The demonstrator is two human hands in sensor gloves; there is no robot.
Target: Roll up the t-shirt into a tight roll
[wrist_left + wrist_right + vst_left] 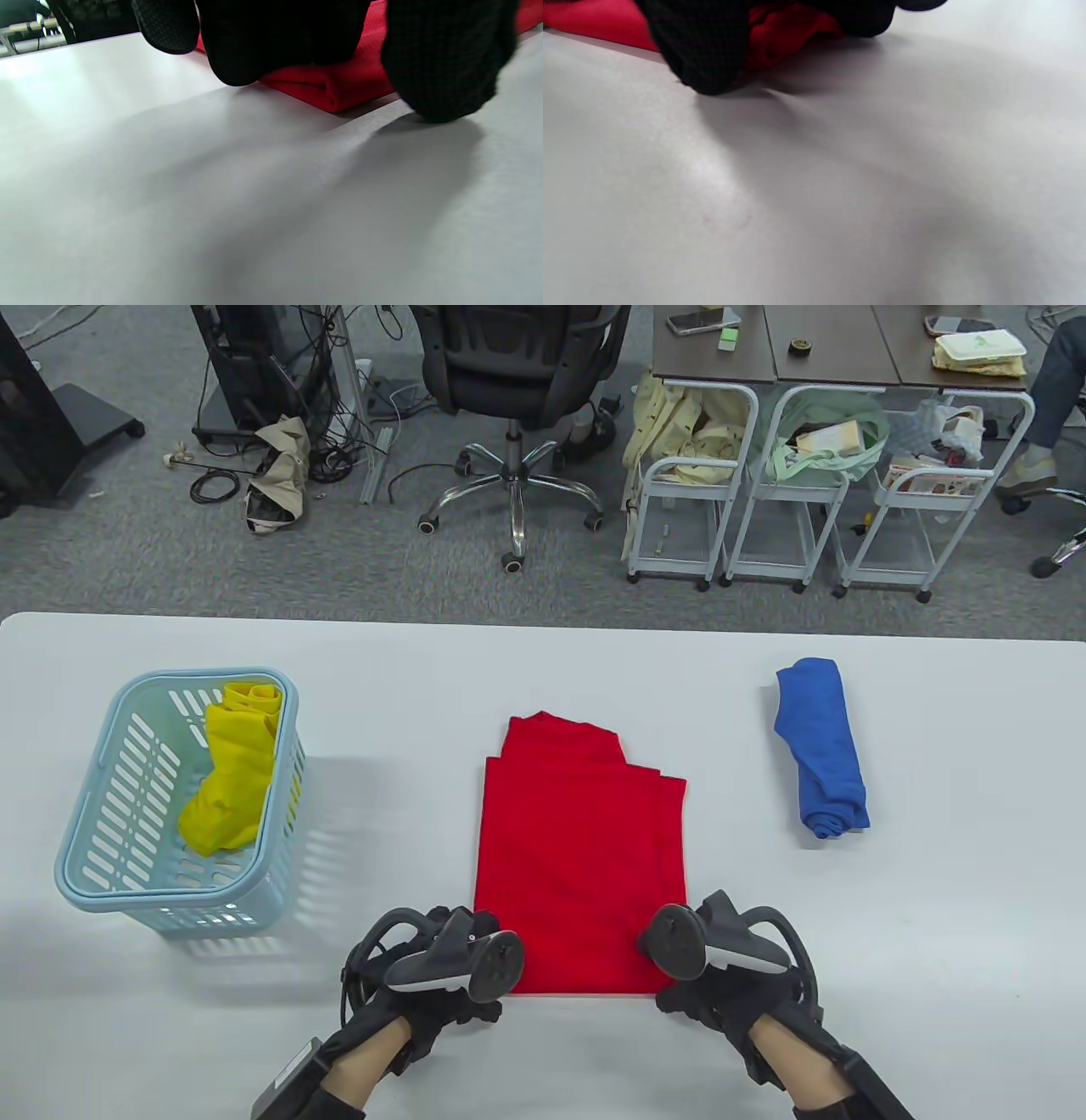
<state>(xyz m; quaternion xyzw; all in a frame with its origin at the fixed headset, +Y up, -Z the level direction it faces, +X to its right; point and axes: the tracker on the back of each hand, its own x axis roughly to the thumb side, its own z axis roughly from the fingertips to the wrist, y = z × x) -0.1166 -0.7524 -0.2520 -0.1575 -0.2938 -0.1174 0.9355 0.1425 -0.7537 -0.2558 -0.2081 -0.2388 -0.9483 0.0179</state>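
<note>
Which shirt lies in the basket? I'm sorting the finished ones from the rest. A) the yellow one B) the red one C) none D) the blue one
A: the yellow shirt lies inside the basket, while the red shirt is flat at the table's middle and the blue roll lies to the right on the table.

left: basket point(81, 831) blocks | right: blue roll point(821, 755) blocks | between — bare table point(390, 704) around red shirt point(581, 848)
</note>
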